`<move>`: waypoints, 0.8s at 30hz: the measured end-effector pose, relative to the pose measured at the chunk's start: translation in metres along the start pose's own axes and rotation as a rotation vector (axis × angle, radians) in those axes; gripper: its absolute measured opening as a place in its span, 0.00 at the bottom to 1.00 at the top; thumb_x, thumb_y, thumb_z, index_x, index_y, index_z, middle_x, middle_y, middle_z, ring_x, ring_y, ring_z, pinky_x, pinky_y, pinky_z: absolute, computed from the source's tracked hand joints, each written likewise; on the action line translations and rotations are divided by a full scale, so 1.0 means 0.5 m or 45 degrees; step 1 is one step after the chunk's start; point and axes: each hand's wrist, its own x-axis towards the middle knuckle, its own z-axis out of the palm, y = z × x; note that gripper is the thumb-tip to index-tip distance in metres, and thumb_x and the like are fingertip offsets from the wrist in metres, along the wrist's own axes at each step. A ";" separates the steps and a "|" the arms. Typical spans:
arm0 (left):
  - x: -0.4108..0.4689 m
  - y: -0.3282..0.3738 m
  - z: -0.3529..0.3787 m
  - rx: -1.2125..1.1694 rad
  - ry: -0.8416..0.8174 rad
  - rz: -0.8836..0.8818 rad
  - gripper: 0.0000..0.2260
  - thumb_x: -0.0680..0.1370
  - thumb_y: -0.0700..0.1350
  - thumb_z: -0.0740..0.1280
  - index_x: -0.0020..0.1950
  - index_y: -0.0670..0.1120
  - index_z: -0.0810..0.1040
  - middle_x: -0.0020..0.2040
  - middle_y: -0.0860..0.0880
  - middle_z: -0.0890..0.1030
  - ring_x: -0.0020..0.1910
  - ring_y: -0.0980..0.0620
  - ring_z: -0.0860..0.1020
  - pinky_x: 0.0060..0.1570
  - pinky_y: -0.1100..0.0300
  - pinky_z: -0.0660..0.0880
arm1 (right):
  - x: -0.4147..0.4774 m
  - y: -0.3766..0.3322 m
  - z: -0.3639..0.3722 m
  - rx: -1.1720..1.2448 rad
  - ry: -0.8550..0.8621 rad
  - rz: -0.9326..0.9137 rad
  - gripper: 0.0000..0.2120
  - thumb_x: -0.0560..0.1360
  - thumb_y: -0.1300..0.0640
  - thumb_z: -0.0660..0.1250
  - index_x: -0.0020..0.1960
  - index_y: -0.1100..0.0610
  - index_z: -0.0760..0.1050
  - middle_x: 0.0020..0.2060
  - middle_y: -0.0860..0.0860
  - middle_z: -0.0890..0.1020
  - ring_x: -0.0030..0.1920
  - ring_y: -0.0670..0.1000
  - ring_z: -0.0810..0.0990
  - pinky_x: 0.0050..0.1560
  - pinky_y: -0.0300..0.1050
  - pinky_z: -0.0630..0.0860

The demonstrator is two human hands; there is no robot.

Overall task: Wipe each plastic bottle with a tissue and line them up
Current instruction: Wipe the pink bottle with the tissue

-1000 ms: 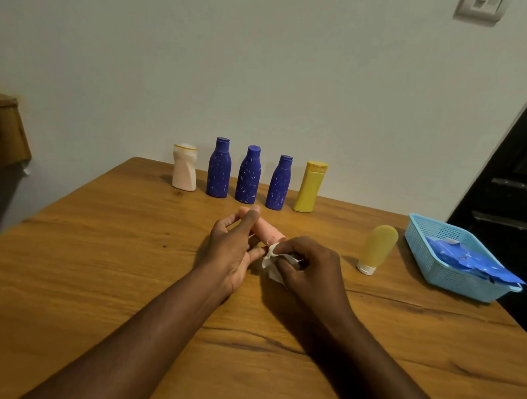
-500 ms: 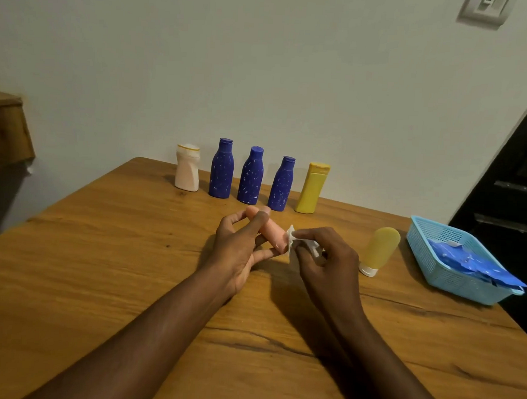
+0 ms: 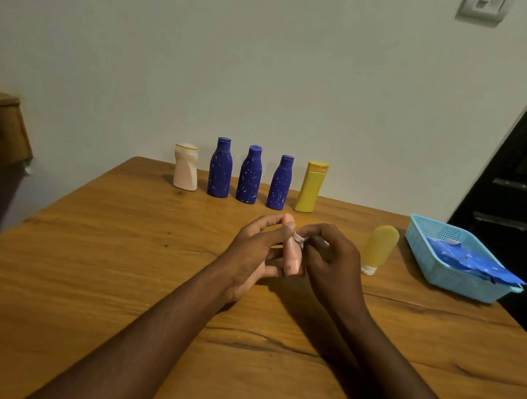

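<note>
1. Pink plastic tube-shaped bottle point(image 3: 292, 257) sits right between both hands, over the brown wooden table point(image 3: 107, 252).
2. Left hand point(image 3: 251, 256) grips it, thumb and fingers curled round its body.
3. Right hand point(image 3: 334, 259) pinches a crumpled white tissue point(image 3: 299, 239) against the bottle's right side.
4. Behind them, a row of five upright plastic bottles point(image 3: 249, 175) lines the wall; a yellow squeeze tube point(image 3: 379, 248) stands apart, right of the hands.

table point(image 3: 100, 267): grained wood, satin | basket point(image 3: 453, 279): perforated plastic | blue bottles point(image 3: 249, 175): matt, speckled plastic
</note>
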 end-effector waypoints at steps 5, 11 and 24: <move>-0.012 0.002 0.001 0.141 -0.169 -0.091 0.18 0.80 0.46 0.71 0.69 0.55 0.77 0.64 0.42 0.81 0.62 0.42 0.82 0.55 0.40 0.82 | 0.012 0.017 -0.013 0.048 0.093 0.099 0.11 0.77 0.70 0.65 0.50 0.56 0.80 0.46 0.47 0.83 0.50 0.44 0.82 0.51 0.41 0.81; -0.026 -0.001 0.014 0.327 -0.295 -0.093 0.17 0.78 0.45 0.73 0.65 0.59 0.80 0.62 0.45 0.83 0.62 0.43 0.82 0.56 0.41 0.82 | 0.017 0.018 -0.033 0.164 0.079 0.131 0.11 0.78 0.68 0.66 0.51 0.55 0.82 0.46 0.48 0.84 0.50 0.45 0.83 0.47 0.40 0.81; -0.019 -0.001 0.008 0.475 -0.025 0.199 0.28 0.71 0.45 0.79 0.69 0.56 0.75 0.62 0.50 0.80 0.58 0.51 0.81 0.46 0.56 0.84 | 0.014 -0.005 -0.029 -0.096 -0.018 -0.137 0.17 0.74 0.71 0.68 0.52 0.50 0.81 0.49 0.41 0.80 0.54 0.41 0.79 0.51 0.31 0.77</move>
